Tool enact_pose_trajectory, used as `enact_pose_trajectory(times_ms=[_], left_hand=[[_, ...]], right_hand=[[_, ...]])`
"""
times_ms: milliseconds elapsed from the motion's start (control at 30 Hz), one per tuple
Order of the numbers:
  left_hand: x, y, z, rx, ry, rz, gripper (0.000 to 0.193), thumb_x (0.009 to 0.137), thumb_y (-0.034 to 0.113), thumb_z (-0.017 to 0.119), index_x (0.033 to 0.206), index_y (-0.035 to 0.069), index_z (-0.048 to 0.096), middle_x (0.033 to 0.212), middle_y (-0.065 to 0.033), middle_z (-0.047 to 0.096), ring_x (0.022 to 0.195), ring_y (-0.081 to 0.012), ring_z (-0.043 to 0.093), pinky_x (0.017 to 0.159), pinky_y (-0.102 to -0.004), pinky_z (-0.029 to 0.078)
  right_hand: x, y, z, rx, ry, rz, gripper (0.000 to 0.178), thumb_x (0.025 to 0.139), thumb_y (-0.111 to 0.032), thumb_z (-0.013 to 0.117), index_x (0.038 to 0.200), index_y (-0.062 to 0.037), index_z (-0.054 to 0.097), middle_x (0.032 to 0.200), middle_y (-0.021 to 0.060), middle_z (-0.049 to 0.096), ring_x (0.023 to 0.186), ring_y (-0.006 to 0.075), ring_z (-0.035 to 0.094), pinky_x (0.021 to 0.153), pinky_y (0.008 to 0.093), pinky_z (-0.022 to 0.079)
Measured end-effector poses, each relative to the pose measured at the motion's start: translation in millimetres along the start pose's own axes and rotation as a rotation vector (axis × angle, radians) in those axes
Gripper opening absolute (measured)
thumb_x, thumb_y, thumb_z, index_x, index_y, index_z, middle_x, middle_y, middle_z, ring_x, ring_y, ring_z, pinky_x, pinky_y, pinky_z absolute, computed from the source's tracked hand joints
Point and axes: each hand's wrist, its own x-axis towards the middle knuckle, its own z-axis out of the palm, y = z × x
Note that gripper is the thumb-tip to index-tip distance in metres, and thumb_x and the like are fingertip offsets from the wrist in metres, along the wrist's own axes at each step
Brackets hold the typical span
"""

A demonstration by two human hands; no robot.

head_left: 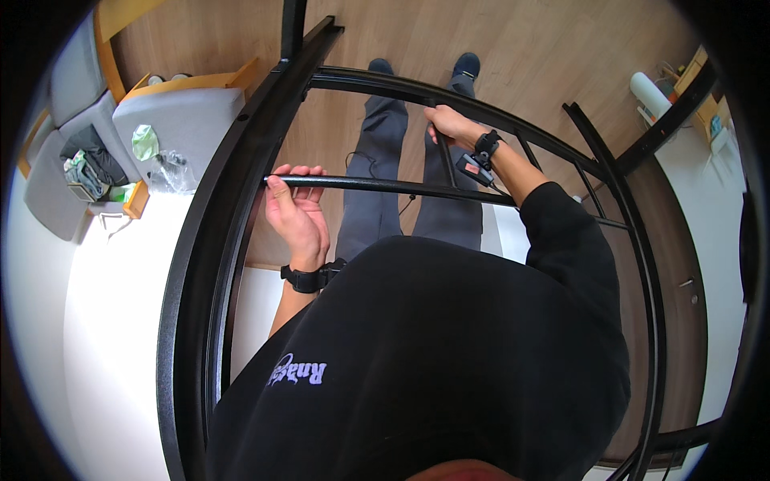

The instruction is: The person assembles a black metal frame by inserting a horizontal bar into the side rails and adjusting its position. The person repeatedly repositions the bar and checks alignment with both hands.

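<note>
A black metal ladder-like panel spans the frame in front of my legs, with a long round bar (pixel 377 185) on its near side and short rungs across it. My left hand (pixel 298 220) is closed on the bar's left end, thumb on top and fingers behind. That end lies close against the thick black side beam (pixel 200 240); whether it touches, I cannot tell. At the panel's far side, my right hand (pixel 453 128) wraps round a short rung (pixel 446 164), next to the far rail (pixel 377 82). The palm side of that grip is hidden.
More black beams stand on the right, including a long curved-looking rail (pixel 651 321). Left of the frame is a grey cushioned seat (pixel 180 108) with plastic bags, beside folded clothes (pixel 96 172). A white roll (pixel 648 94) lies at far right. Black bands circle both wrists.
</note>
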Motion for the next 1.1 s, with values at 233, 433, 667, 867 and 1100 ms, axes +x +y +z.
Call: enact_pose_trajectory(times_ms=[233,433,667,867,1100], left_hand=[[0.2,0.9,0.1,-0.018,-0.008,-0.006,0.035,0.113,0.036,0.050,0.122,0.002,0.058,0.107,-0.0159,0.071,0.101,-0.0324,0.073,0.097,-0.0504,0.061],[2.6,-1.0,-3.3,0.011,-0.040,0.019,0.039,0.112,0.039,0.052,0.121,0.002,0.058,0.108,-0.0163,0.070,0.103,-0.0330,0.072,0.098,-0.0476,0.060],[5.7,-3.3,-7.1,-0.001,-0.069,0.051,0.035,0.111,0.036,0.054,0.118,0.003,0.065,0.109,-0.0136,0.072,0.103,-0.0291,0.072,0.100,-0.0479,0.061],[5.4,-3.0,-9.8,-0.012,-0.104,0.058,0.035,0.110,0.036,0.057,0.119,0.003,0.065,0.109,-0.0158,0.072,0.103,-0.0310,0.073,0.100,-0.0482,0.060],[7.5,-6.1,-10.6,-0.044,-0.033,0.036,0.034,0.111,0.036,0.055,0.116,0.004,0.064,0.105,-0.0141,0.071,0.101,-0.0304,0.072,0.099,-0.0500,0.059]], right_hand=[[-1.2,-0.5,-0.5,-0.029,-0.057,0.015,0.042,0.107,-0.035,0.043,0.081,-0.0076,0.062,0.068,0.0031,0.061,0.049,0.0174,0.053,0.044,0.0362,0.044],[0.0,2.3,1.0,0.044,-0.038,-0.023,0.043,0.107,-0.032,0.045,0.082,-0.0020,0.063,0.071,0.0064,0.064,0.050,0.0174,0.054,0.044,0.0356,0.044],[-1.9,2.8,-0.1,0.052,-0.017,-0.088,0.039,0.102,-0.026,0.046,0.082,0.0018,0.067,0.072,0.0110,0.068,0.051,0.0197,0.058,0.044,0.0362,0.046],[-4.1,2.3,-1.8,0.024,-0.038,-0.104,0.041,0.101,-0.025,0.047,0.076,0.0022,0.065,0.065,0.0116,0.063,0.047,0.0201,0.053,0.044,0.0371,0.042],[3.3,10.0,-4.2,0.013,-0.054,-0.181,0.042,0.099,-0.029,0.049,0.074,0.0000,0.066,0.064,0.0093,0.063,0.047,0.0177,0.053,0.044,0.0352,0.043]])
